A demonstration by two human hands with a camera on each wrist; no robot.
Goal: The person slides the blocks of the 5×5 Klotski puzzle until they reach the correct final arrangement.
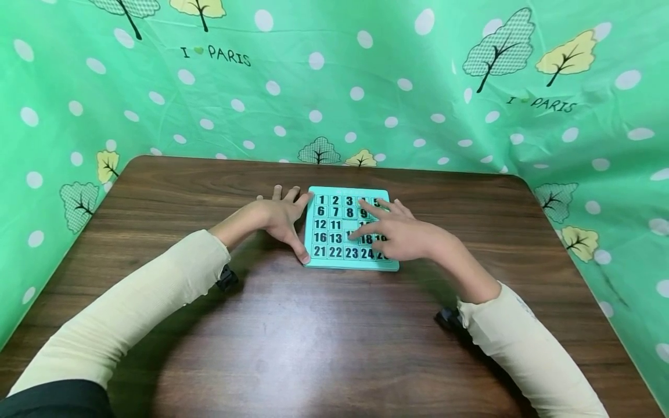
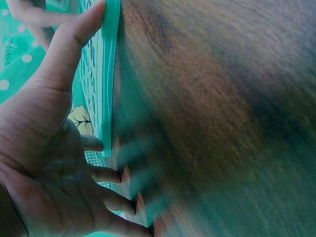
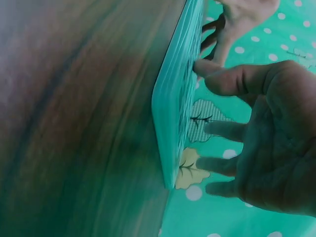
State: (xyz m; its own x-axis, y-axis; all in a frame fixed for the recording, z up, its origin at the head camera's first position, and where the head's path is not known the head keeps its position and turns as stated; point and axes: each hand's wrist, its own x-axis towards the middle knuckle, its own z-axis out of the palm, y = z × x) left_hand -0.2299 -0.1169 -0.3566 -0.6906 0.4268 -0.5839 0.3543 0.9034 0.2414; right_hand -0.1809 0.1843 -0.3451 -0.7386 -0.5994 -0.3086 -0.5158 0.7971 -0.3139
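Observation:
A turquoise number sliding puzzle (image 1: 335, 232) lies flat on the table, its black-numbered tiles facing up. One blank space shows near the middle of its grid. My left hand (image 1: 284, 217) is spread along the puzzle's left side, with the thumb (image 2: 91, 19) at the near corner and a finger at the far corner. Over the right half spreads my right hand (image 1: 407, 235), one fingertip on the tile just below the blank space. In the right wrist view the thumb (image 3: 219, 79) reaches the tile face while the other fingers stay raised. Several right-hand tiles are hidden under it.
The dark wooden table (image 1: 292, 360) extends around the puzzle, with its far edge not far behind. A green cloth (image 1: 313, 87) with white dots and trees hangs behind and at both sides. Dark wrist devices (image 1: 227, 277) show beneath the light sleeves.

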